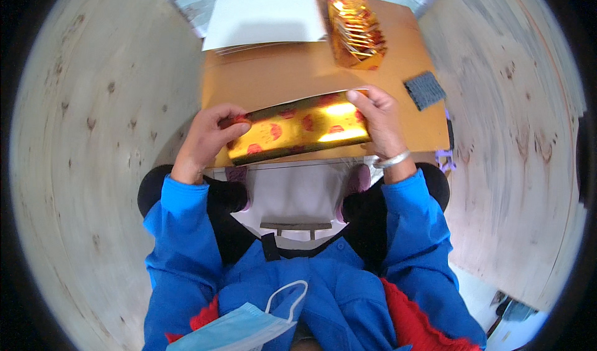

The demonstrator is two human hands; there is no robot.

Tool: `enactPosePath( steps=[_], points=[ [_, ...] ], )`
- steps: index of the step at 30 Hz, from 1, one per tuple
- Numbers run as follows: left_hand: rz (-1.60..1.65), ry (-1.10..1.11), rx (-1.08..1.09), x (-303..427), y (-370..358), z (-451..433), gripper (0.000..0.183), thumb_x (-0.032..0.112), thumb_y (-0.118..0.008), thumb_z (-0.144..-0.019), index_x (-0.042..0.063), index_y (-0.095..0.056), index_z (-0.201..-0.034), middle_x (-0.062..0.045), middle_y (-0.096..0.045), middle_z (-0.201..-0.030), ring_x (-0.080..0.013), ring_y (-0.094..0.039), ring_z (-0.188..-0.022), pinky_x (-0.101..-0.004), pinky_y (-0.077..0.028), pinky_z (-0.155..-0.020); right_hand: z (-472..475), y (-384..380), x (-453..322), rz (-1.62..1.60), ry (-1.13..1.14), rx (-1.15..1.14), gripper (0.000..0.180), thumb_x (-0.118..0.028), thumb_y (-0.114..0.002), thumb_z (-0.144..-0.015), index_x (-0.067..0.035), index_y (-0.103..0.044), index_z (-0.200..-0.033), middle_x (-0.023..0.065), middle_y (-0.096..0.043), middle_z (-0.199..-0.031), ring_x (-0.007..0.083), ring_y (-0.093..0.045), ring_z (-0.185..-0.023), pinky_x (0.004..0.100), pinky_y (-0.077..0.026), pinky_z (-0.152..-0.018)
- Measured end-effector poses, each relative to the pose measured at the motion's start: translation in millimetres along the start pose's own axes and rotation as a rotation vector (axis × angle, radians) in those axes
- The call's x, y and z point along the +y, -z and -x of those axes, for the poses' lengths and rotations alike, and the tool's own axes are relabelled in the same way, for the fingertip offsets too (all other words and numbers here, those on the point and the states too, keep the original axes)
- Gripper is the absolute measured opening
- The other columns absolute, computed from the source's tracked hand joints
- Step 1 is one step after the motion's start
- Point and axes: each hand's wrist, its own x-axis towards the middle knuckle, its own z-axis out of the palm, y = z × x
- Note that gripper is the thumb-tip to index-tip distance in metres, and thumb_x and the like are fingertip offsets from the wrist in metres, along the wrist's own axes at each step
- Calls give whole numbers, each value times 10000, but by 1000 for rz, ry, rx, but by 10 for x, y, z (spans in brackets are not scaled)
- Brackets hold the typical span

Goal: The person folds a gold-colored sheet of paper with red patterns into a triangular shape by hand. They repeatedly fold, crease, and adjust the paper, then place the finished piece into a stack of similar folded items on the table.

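Observation:
A strip of shiny gold foil paper (pixel 298 127) with red printed motifs is stretched between my two hands, just over the table's near edge. Its far long edge shows a thin pale line. My left hand (pixel 210 134) grips the left end, thumb on top. At the right end, my right hand (pixel 380 118) pinches the far corner with its thumb on the foil; a silver bangle circles that wrist. Beyond, on the brown tabletop (pixel 270 80), stands a row of folded gold foil pieces (pixel 357 31), packed closely together.
White sheets (pixel 266 17) lie stacked at the back left of the table. A dark grey textured pad (pixel 425 90) rests near the right edge. Wooden panels (pixel 93 141) rise on both sides. A light blue face mask (pixel 238 327) hangs at my chest.

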Motion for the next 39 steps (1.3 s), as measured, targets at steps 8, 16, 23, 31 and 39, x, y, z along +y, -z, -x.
enactPosePath(
  steps=[8, 16, 23, 31, 39],
  points=[
    [397, -110, 210, 17, -10, 31, 174, 105, -714, -915, 2, -684, -1051, -10, -670, -894, -76, -596, -786, -228, -477, -699, 47, 3, -105, -98, 39, -6, 151, -185, -685, -967, -42, -707, -1009, -29, -676, -897, 38, -594, -796, 199, -477, -736],
    [698, -181, 287, 11, -32, 44, 164, 126, -702, -936, -2, -701, -1039, -5, -673, -915, -65, -601, -840, -214, -485, -764, 39, -34, -30, -150, 77, -3, 102, -114, -681, -961, -15, -698, -984, 3, -690, -905, 65, -607, -812, 219, -492, -760],
    [744, -180, 392, 19, -88, 37, 164, 105, -707, -930, -15, -702, -1041, -46, -688, -938, -89, -629, -850, -237, -525, -783, 45, -38, -34, -145, 73, -24, 98, -103, -680, -960, -12, -698, -990, 8, -696, -918, 72, -616, -827, 225, -500, -785],
    [727, -168, 429, 34, -109, 34, 156, 97, -707, -924, -13, -706, -1034, -57, -688, -926, -100, -632, -826, -237, -533, -756, 51, -28, -37, -150, 81, -32, 103, -105, -685, -958, -9, -700, -992, 14, -699, -913, 73, -615, -819, 226, -500, -780],
    [768, -191, 426, 53, -130, 40, 157, 111, -698, -935, -13, -700, -1032, -54, -689, -921, -99, -640, -830, -240, -541, -767, 56, -22, -32, -142, 81, -40, 99, -106, -681, -961, -13, -703, -987, 11, -698, -905, 70, -612, -808, 225, -498, -770]
  ],
)
